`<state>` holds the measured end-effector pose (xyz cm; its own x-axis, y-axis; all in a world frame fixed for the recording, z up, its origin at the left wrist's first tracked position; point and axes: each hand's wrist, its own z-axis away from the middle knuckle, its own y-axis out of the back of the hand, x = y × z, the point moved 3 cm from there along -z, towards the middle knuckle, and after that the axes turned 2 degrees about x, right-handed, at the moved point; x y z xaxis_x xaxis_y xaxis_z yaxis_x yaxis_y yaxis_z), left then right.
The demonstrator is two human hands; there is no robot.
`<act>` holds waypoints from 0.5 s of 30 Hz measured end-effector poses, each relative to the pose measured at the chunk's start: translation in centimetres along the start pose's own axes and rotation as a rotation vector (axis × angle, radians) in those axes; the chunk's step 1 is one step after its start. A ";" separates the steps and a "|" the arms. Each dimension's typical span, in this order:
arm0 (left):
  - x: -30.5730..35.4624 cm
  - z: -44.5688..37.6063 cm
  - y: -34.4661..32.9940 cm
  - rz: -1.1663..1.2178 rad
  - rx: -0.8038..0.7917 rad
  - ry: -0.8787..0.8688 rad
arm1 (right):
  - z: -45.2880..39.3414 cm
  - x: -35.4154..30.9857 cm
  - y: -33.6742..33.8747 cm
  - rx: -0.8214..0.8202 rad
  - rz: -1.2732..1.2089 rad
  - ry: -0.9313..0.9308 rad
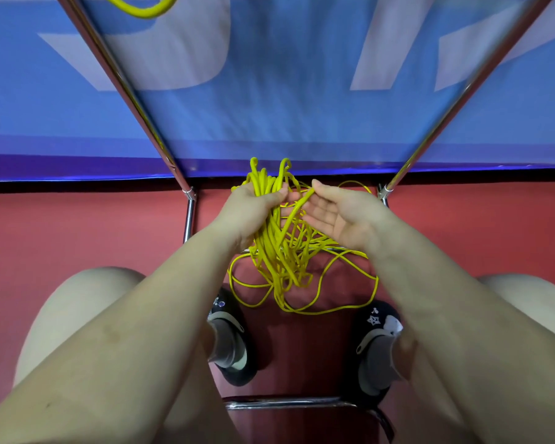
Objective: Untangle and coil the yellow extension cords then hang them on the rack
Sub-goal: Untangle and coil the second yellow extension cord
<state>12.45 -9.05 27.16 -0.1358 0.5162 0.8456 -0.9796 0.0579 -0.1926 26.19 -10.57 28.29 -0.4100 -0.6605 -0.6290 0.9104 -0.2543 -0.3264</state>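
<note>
Left hand grips the tangled bundle of thin yellow extension cord above the red floor, right hand open with one strand across its fingers; risk: pulling tightens knots.

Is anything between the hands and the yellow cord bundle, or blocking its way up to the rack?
No. The left hand already grips the cord bundle, and the right hand lies open against a strand. No visible object stands between the bundle and the rack poles above; loose loops hang tangled below.
</note>
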 end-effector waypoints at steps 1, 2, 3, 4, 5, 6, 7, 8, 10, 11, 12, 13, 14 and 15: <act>0.0 0.1 0.0 -0.004 -0.001 -0.004 | 0.1 -0.2 0.0 -0.007 0.005 -0.004; 0.1 0.2 0.0 -0.004 0.002 -0.006 | 0.2 -0.4 0.0 -0.015 0.004 -0.006; 0.1 0.2 0.1 -0.002 0.005 -0.005 | 0.3 -0.6 0.0 -0.021 -0.004 -0.003; 0.2 0.3 0.0 0.000 0.009 -0.005 | 0.3 -0.8 0.1 -0.020 -0.014 0.004; 0.2 0.3 0.1 -0.003 0.010 -0.005 | 0.4 -0.9 0.1 -0.016 -0.022 0.013; 0.3 0.3 0.1 -0.009 0.009 -0.006 | 0.4 -1.0 0.1 -0.009 -0.030 0.023; 0.2 0.2 0.2 -0.027 0.007 -0.012 | 0.4 -1.0 0.1 0.001 -0.038 0.035; 0.2 0.1 0.2 -0.052 -0.003 -0.021 | 0.4 -1.0 0.2 0.014 -0.044 0.048; 0.2 0.1 0.2 -0.095 -0.042 -0.033 | 0.3 -1.1 0.3 0.045 -0.031 0.079; 0.2 0.1 0.2 -0.102 -0.059 -0.030 | 0.2 -1.1 0.4 0.062 -0.027 0.102; 0.3 0.2 0.1 -0.100 -0.074 -0.026 | 0.1 -1.3 0.4 0.083 -0.033 0.131; 0.3 0.3 0.0 -0.098 -0.091 -0.021 | 0.0 -1.4 0.6 0.107 -0.038 0.160; 0.3 0.4 -0.2 -0.095 -0.113 -0.014 | 0.0 -1.6 0.8 0.133 -0.029 0.191; 0.3 0.5 -0.3 -0.097 -0.135 -0.004 | 0.0 -1.7 0.9 0.152 -0.006 0.217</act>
<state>12.67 -9.35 27.77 -0.0425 0.4994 0.8653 -0.9594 0.2213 -0.1749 27.71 -9.68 29.06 -0.4025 -0.4956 -0.7697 0.8991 -0.3719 -0.2307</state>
